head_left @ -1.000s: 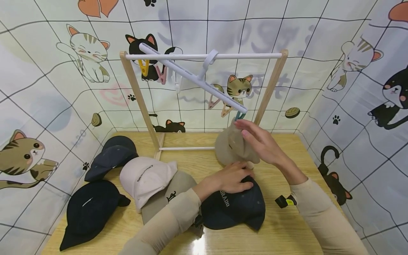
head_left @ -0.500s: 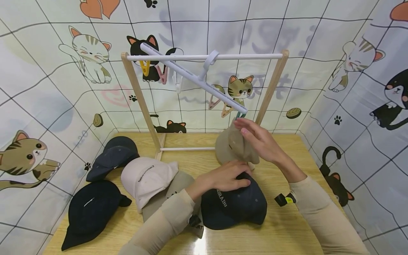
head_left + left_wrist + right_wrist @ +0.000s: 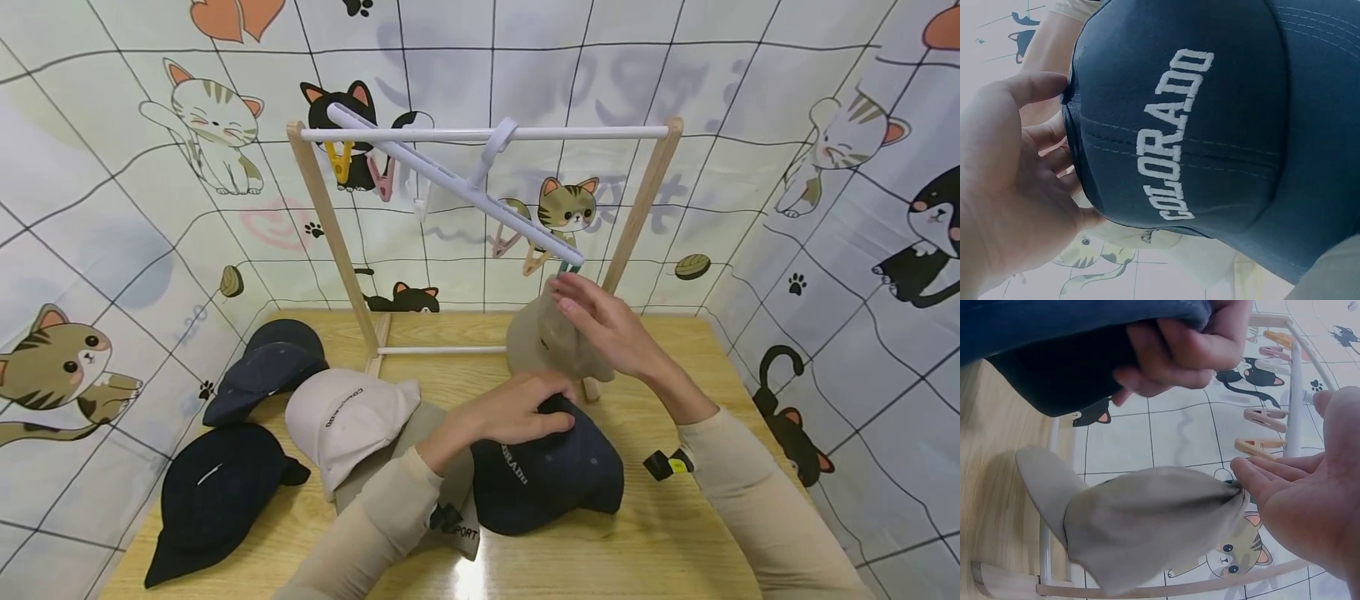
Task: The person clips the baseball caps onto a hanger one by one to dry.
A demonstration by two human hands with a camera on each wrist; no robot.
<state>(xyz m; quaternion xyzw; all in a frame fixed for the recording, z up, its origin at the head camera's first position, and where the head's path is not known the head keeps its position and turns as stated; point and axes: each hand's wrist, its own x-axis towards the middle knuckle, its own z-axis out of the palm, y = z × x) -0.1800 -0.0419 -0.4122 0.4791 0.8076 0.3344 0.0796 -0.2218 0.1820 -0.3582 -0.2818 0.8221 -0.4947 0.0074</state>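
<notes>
My left hand grips the back edge of a navy baseball cap. White COLORADO lettering faces the left wrist view, where the thumb presses the rim of the cap. Curled fingers show beneath that cap in the right wrist view. A beige cap hangs from the hanger's lowest end by a teal clip. Beside its pinched top is my right hand, fingers extended, touching or nearly touching the fabric near the clip.
A lilac clip hanger slants from the white bar of a wooden rack, bearing several clips. To the left lie a pale pink cap, a black cap, another navy cap and a grey-beige cap under my left arm.
My left hand has shifted slightly left with the navy cap, whose front edge has risen a little. The right hand has barely moved beside the hanging beige cap.
</notes>
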